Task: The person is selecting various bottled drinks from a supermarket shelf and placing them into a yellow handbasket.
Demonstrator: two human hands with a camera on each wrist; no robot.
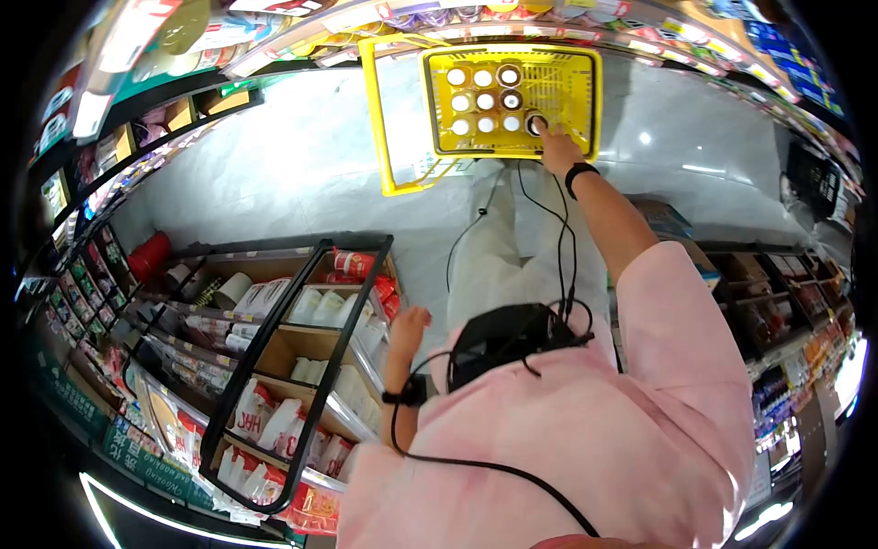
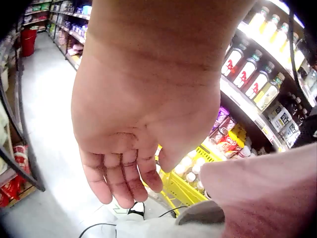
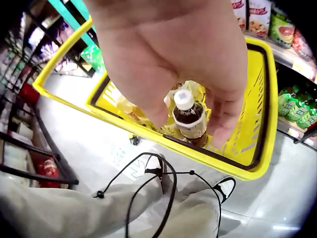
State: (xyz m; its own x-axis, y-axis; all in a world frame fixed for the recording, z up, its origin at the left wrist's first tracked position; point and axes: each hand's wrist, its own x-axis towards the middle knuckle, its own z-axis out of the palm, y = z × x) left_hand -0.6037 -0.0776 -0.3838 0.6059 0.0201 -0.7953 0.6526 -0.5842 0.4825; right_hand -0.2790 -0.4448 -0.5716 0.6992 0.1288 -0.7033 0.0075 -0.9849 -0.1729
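My right hand (image 1: 561, 151) reaches down into the yellow basket (image 1: 590, 101), at its near right side. Just below the palm stands a dark-liquid bottle (image 3: 190, 121) with a white cap and pale label. The thumb is to its left with a small gap, and the fingers (image 3: 225, 116) extend down along its right side. Several more white-capped bottles (image 1: 484, 101) stand upright in rows in the basket, some pale and some dark. My left hand (image 2: 133, 134) hangs at my side near the shelf bins, fingers loosely bent, holding nothing.
The basket's yellow handle (image 1: 373, 110) is folded out to the left. Black cables (image 1: 567, 220) hang in front of my legs. A black-framed bin rack (image 1: 302, 366) with packets stands at left. Shelves of bottles (image 2: 247, 69) and snack packets line the aisle; a red bucket (image 1: 149, 256) is farther off.
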